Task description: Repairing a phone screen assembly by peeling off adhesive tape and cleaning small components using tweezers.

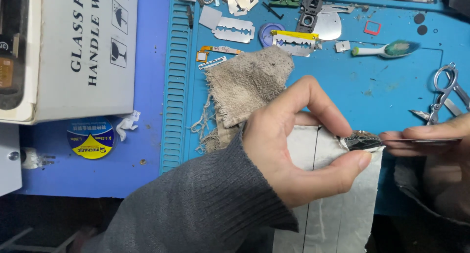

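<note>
Both hands meet at the blue mat's [342,77] near edge: left hand [293,145] pinches a dark part [362,141], right hand [431,140] grips a thin blade [421,142].

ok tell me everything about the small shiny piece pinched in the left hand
The small shiny piece is dark, glossy and crumpled-looking, with silvery, ragged edges; its material is unclear. It sits pinched between the left hand's index finger and thumb, above a white cloth. The right hand presses a thin flat blade against its right edge.

Cloth [247,84] on mat [391,81], left of toothbrush [387,49]; razor blades [234,30] behind cloth; scissors [443,89] far right; box [83,47] left, off mat.
</note>
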